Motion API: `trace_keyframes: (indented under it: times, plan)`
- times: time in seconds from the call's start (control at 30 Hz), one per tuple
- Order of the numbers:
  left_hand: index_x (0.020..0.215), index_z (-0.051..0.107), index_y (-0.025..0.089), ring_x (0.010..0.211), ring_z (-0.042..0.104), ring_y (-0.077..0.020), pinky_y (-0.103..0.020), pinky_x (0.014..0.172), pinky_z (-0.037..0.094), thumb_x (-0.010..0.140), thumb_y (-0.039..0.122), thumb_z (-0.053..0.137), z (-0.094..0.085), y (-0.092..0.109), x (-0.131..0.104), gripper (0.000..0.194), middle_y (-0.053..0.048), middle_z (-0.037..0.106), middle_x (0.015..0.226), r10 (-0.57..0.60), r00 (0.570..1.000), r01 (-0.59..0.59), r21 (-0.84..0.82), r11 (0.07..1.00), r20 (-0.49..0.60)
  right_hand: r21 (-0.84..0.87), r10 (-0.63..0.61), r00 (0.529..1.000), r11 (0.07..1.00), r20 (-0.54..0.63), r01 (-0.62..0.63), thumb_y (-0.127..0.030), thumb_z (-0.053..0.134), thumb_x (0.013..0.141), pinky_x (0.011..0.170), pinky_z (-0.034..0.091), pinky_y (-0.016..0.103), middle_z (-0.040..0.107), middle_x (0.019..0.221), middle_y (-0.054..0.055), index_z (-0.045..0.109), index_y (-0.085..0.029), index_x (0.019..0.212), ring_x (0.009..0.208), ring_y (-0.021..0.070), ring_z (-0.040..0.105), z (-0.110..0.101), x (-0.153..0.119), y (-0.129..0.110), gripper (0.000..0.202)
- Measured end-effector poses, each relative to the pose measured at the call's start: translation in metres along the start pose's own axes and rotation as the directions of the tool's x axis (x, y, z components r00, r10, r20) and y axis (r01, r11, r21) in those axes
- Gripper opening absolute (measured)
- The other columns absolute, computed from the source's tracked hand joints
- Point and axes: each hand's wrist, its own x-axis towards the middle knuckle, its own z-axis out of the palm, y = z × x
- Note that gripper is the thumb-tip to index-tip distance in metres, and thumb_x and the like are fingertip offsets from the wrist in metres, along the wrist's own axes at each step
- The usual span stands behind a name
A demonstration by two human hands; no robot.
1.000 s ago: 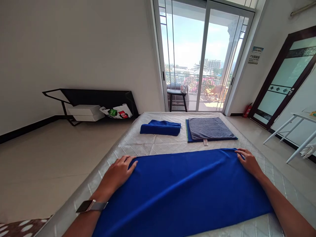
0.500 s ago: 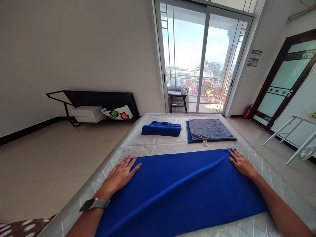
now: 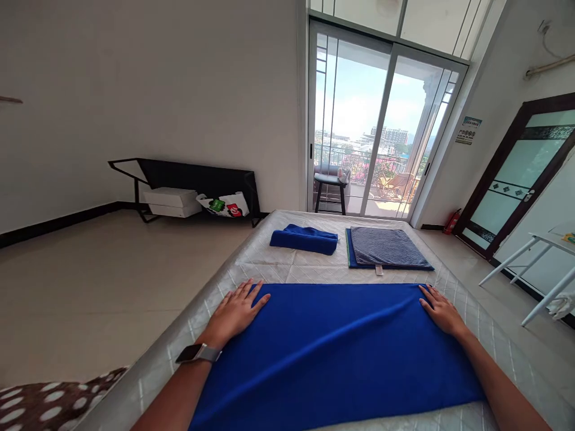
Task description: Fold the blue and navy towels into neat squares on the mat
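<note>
A blue towel [image 3: 341, 353] lies spread over the mattress [image 3: 265, 272], with a diagonal crease running across it. My left hand [image 3: 239, 311] rests flat on its far left corner, fingers spread. On the far right corner lies my right hand [image 3: 442, 311], also flat with fingers apart. Beyond the towel, a folded blue towel [image 3: 304, 239] sits in a loose bundle on the left. To its right, a grey towel [image 3: 389, 246] lies on top of another blue one, a white tag showing at its near edge.
Past the mattress stand a dark stool [image 3: 330, 181] and a sliding glass door [image 3: 350, 120]. A black frame [image 3: 193, 175] with white boxes [image 3: 173, 202] leans by the left wall. A white table [image 3: 552, 239] is at right, a brown dotted cloth [image 3: 54, 401] at lower left.
The view has tilted and turned slightly, so the scene sits lower and further right in the picture. Both hands stay flat on the towel's far corners; the crease remains.
</note>
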Motion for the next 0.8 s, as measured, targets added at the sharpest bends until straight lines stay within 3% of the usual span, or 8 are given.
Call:
trace_keyframes:
  times: [0.13, 0.43, 0.57, 0.8]
  plan:
    - [0.157, 0.030, 0.020, 0.153, 0.021, -0.0279, -0.050, 0.122, 0.020, 0.098, 0.057, 0.028, -0.002, 0.004, 0.000, 0.070, -0.011, 0.025, 0.165, -0.033, 0.999, 0.033, -0.026, 0.999, 0.000, -0.012, 0.003, 1.000, 1.000, -0.006, -0.003, -0.055, 0.021, 0.101, 0.123, 0.024, 0.046, 0.027, 0.165, 0.001, 0.031, -0.028, 0.158, 0.151, 0.0219, 0.024, 0.003, 0.002, 0.003, 0.064]
    - [0.159, 0.022, 0.019, 0.154, 0.016, -0.0269, -0.049, 0.124, 0.016, 0.098, 0.059, 0.026, -0.029, 0.019, -0.007, 0.072, -0.010, 0.018, 0.166, -0.076, 0.992, 0.083, -0.068, 0.994, 0.100, -0.067, 0.014, 1.000, 0.998, -0.001, -0.014, -0.052, 0.022, 0.101, 0.121, 0.027, 0.048, 0.028, 0.165, 0.000, 0.030, -0.031, 0.158, 0.151, 0.0224, 0.025, -0.001, 0.003, 0.001, 0.061]
    - [0.159, 0.019, 0.019, 0.154, 0.013, -0.0260, -0.049, 0.124, 0.014, 0.099, 0.058, 0.025, -0.031, 0.022, -0.008, 0.072, -0.010, 0.015, 0.167, -0.082, 0.988, 0.091, -0.067, 0.994, 0.127, -0.098, 0.029, 1.000, 0.995, -0.003, -0.029, -0.053, 0.021, 0.100, 0.119, 0.032, 0.049, 0.029, 0.164, -0.001, 0.030, -0.033, 0.157, 0.150, 0.0240, 0.028, -0.003, 0.002, 0.000, 0.061]
    - [0.158, 0.026, 0.020, 0.153, 0.018, -0.0278, -0.050, 0.124, 0.015, 0.098, 0.060, 0.025, -0.028, 0.020, -0.007, 0.071, -0.009, 0.021, 0.166, -0.072, 0.994, 0.077, -0.064, 0.995, 0.079, -0.110, -0.008, 1.000, 0.994, 0.020, 0.010, -0.047, 0.022, 0.101, 0.121, 0.028, 0.044, 0.029, 0.164, 0.000, 0.031, -0.030, 0.157, 0.150, 0.0216, 0.027, -0.007, 0.002, 0.000, 0.060]
